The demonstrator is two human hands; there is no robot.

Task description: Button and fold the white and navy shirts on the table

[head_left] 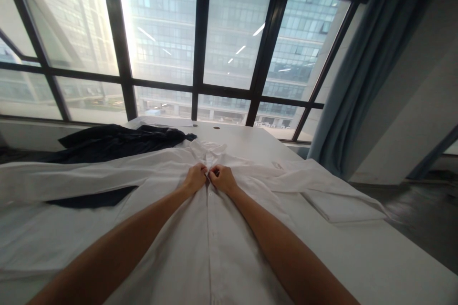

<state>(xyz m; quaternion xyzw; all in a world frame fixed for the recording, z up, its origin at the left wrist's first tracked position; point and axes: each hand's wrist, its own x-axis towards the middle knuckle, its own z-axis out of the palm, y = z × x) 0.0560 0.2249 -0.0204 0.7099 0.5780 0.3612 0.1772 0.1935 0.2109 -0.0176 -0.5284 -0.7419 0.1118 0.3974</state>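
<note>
A white button-up shirt [200,243] lies spread flat on a white table [393,267], collar toward the window, sleeves stretched out left and right. My left hand [195,178] and my right hand [221,178] meet at the shirt's front placket just below the collar. Both are closed in a pinch on the fabric edges, fingertips almost touching each other. A small button shows on the placket just below my hands.
A dark navy garment [118,143] lies crumpled at the back left of the table, partly under the white sleeve. A folded white cloth [339,207] rests at the right. Large windows stand behind; a blue curtain [361,81] hangs at right.
</note>
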